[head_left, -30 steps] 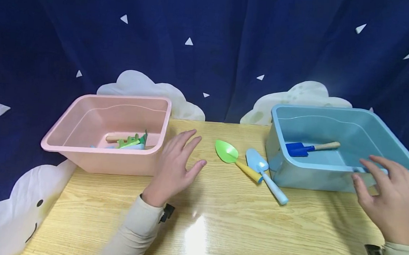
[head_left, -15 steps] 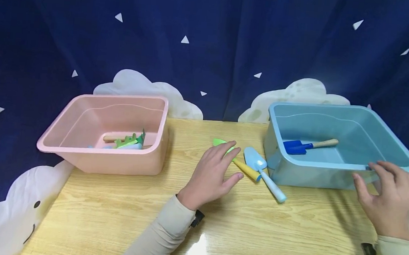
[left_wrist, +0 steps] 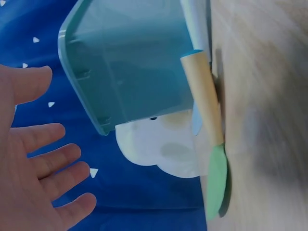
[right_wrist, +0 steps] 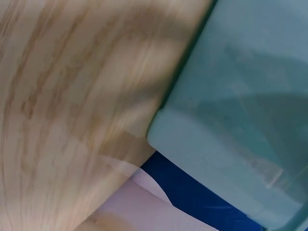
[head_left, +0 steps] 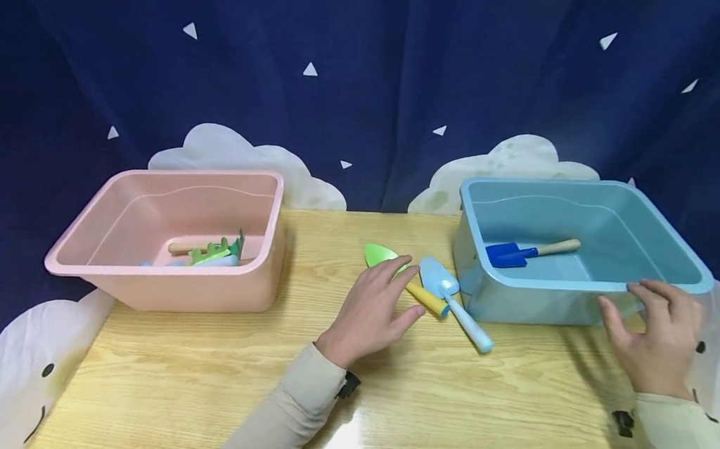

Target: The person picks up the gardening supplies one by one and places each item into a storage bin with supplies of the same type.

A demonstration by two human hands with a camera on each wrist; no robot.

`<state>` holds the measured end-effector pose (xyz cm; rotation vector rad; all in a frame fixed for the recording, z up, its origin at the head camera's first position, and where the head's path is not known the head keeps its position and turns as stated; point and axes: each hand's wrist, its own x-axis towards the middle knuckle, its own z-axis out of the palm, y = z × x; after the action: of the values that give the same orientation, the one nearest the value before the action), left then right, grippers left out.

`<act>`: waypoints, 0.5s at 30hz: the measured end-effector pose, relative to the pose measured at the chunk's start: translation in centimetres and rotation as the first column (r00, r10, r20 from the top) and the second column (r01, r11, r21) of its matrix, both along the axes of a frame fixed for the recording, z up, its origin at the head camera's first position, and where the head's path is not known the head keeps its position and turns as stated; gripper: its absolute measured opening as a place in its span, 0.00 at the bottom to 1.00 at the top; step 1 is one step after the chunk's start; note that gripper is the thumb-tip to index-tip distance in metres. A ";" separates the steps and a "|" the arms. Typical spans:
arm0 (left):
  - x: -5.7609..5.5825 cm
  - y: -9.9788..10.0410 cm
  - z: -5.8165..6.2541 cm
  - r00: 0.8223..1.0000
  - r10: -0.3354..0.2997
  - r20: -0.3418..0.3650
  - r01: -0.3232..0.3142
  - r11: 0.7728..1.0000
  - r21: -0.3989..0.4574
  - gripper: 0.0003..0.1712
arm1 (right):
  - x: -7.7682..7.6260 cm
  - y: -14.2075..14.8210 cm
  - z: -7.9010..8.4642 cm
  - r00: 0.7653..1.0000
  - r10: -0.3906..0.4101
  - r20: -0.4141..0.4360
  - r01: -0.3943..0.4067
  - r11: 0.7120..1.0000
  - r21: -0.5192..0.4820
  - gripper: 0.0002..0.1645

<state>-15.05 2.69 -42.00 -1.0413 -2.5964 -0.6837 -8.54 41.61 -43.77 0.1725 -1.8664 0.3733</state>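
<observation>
- Left hand [head_left: 370, 315]: fingers spread, near the green shovel [head_left: 424, 296] — toward the desk's back edge.
- Right hand [head_left: 660, 340]: at the blue tub [head_left: 534, 305] — can't tell if touching; thumb and fingers apart.
- Light-blue shovel [head_left: 457, 310]: near tub's corner.

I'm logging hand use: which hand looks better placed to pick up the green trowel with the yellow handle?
Probably the left hand: it holds nothing and, in the head view, partly covers the green trowel. The right hand is farther off, by the near side of the blue bin.
</observation>
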 end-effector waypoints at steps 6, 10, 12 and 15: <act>0.0 0.4 -0.7 1.000 -0.002 0.026 0.002 1.000 -0.011 0.32 | -0.6 -0.8 -0.3 0.998 -0.031 -0.059 0.027 0.997 -0.068 0.42; 0.0 0.5 -1.0 0.999 -0.001 0.047 0.002 1.000 -0.021 0.33 | -0.8 -0.7 -0.6 0.997 -0.057 -0.053 0.051 0.993 -0.102 0.44; 0.0 0.6 -1.1 0.999 -0.002 0.049 0.003 1.000 -0.025 0.32 | -0.9 -0.7 -0.8 0.996 -0.067 -0.056 0.060 0.991 -0.122 0.45; 0.0 0.7 -1.1 0.999 -0.007 0.049 0.008 1.000 -0.029 0.32 | -1.0 -0.7 -0.9 0.994 -0.076 -0.078 0.065 0.988 -0.138 0.45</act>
<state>-15.03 3.37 -43.14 -1.0566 -2.6534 -0.6830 -9.56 40.88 -44.65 0.0290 -1.7539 0.4357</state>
